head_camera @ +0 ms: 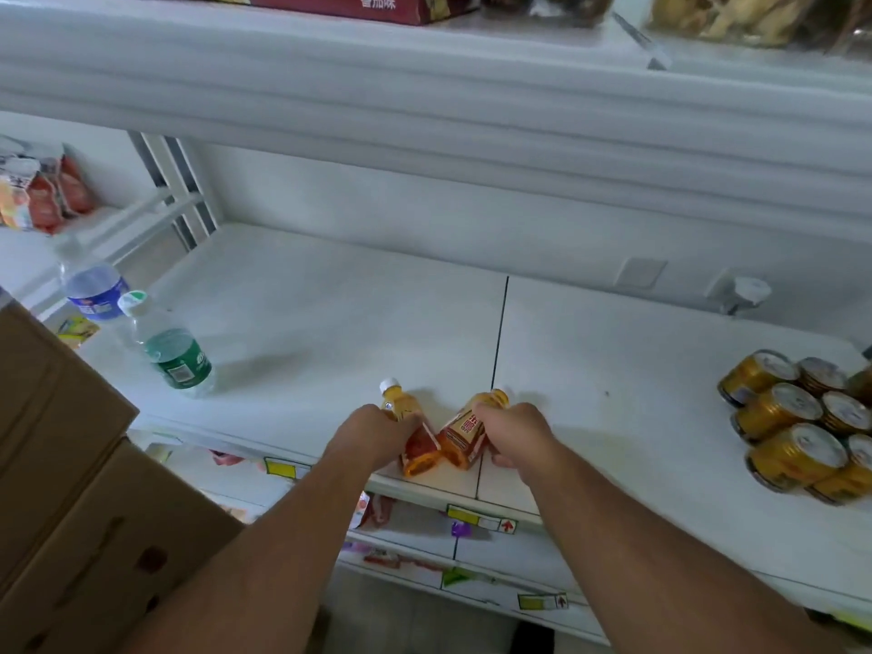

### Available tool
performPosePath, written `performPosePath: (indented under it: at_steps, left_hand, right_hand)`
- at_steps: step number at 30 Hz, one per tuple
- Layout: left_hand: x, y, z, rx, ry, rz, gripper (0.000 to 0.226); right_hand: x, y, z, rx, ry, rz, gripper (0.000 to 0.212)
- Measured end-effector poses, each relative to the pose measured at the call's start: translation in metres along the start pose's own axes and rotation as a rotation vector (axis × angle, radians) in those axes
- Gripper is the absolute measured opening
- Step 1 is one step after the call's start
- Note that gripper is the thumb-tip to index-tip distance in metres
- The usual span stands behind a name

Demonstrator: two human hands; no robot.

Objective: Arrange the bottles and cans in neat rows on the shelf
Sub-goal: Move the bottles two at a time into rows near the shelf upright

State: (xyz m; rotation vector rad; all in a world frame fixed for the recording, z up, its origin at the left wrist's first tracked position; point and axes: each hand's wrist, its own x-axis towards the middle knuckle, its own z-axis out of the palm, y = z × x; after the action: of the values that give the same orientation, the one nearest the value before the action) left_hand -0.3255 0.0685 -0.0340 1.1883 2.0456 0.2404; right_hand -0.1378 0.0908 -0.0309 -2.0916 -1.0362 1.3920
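Two amber tea bottles at the shelf's [330, 295] front edge: the left hand [373, 429] is wrapped round the white-capped bottle [409, 429], the right hand [514, 429] round the orange-capped bottle [467, 434], both tipped, bases almost meeting. Risk here: set down tilted this close to the lip, either could topple off. Further out, the green-label water bottle [172, 351] and gold cans [792, 427] look well clear.

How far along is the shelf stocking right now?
Done: gold cans grouped in rows at the right. In hand: left hand and right hand each grip an amber tea bottle at the front edge. Left: the green-labelled and blue-labelled clear water bottles stand loosely apart.
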Motion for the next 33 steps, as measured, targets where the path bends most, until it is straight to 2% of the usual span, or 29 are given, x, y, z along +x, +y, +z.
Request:
performPosePath:
  at_steps: [7, 11, 14, 20, 27, 33]
  left_hand:
    - [0.008, 0.011, -0.004, -0.164, -0.044, -0.064, 0.048]
    - [0.011, 0.009, -0.003, -0.368, -0.069, -0.115, 0.042]
    - [0.013, 0.007, -0.006, -0.457, -0.081, -0.103, 0.04]
    - [0.003, 0.018, -0.019, -0.456, -0.024, 0.06, 0.028]
    - [-0.021, 0.037, -0.023, -0.471, 0.009, 0.271, 0.051]
    - [-0.06, 0.051, -0.011, -0.456, 0.05, 0.393, 0.049]
  right_hand:
    - [0.014, -0.01, 0.015, -0.144, 0.031, -0.007, 0.054]
    - [0.018, -0.018, 0.018, -0.147, 0.044, -0.013, 0.043]
    - [0.02, -0.02, 0.015, -0.045, 0.049, -0.014, 0.043]
    - [0.019, -0.027, -0.009, 0.075, 0.068, -0.167, 0.041]
    - [-0.011, -0.027, -0.044, 0.169, 0.15, -0.358, 0.044]
    - [-0.045, -0.012, -0.071, 0.195, 0.171, -0.456, 0.042]
